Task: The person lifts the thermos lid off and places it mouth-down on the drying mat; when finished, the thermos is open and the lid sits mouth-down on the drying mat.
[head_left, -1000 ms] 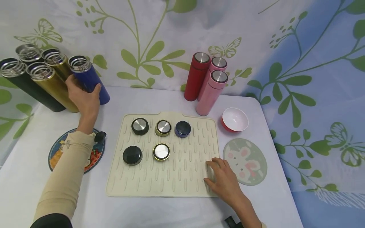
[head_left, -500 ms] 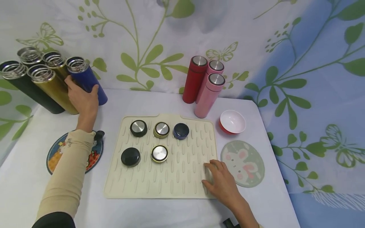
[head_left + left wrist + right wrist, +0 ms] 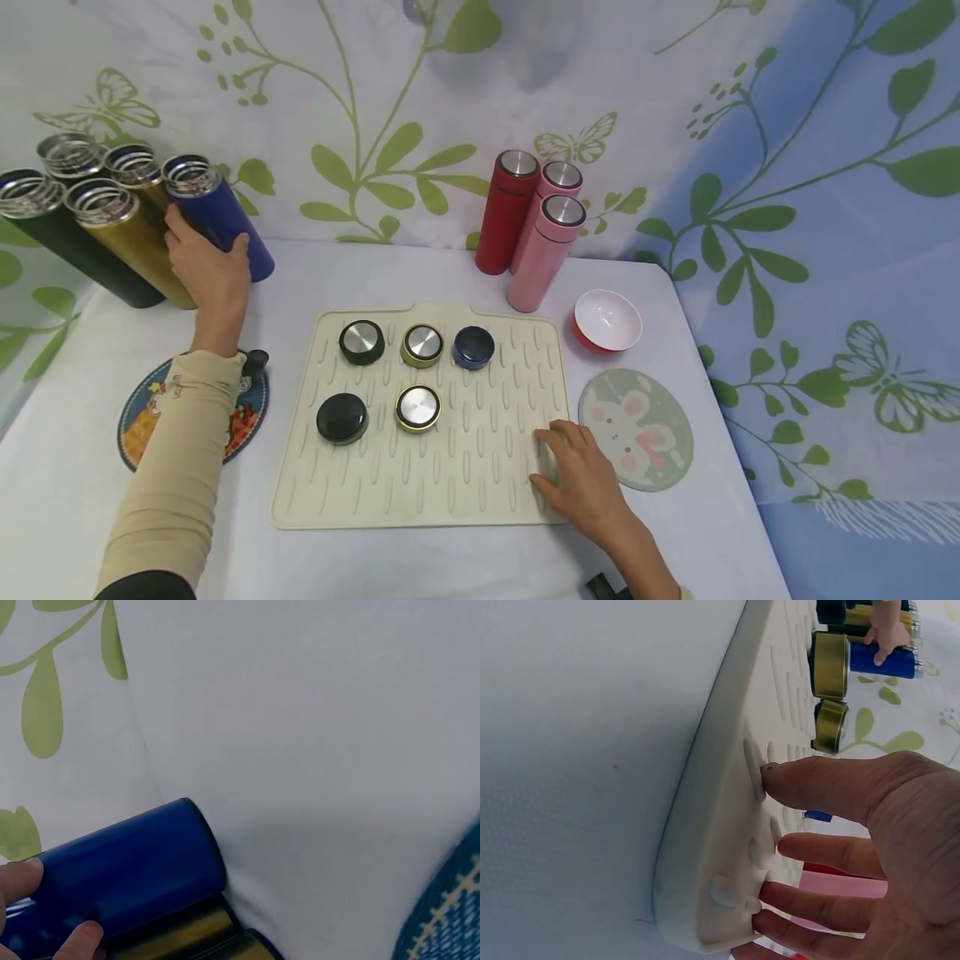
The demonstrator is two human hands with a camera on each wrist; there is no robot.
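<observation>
My left hand grips an uncapped blue thermos bottle at the back left, thumb and fingers around its body. In the left wrist view the lower part of the blue bottle shows, with two fingertips on it. Crowded beside it are uncapped bottles: two gold ones, a dark green one and a partly hidden dark one. On the cream ridged mat rests my right hand, fingers spread and lightly bent, holding nothing. Black caps, gold caps and one blue cap lie on the mat.
Capped bottles, one red and two pink, stand at the back right. In front are a red-and-white bowl and a round rabbit mat. A round cartoon-patterned mat lies under my left forearm. A patterned cloth wall stands behind.
The head view has shifted slightly. The blue bottle's mouth has come a little left, closer to the gold bottles, with my left hand still holding it. My right hand stays on the mat.
</observation>
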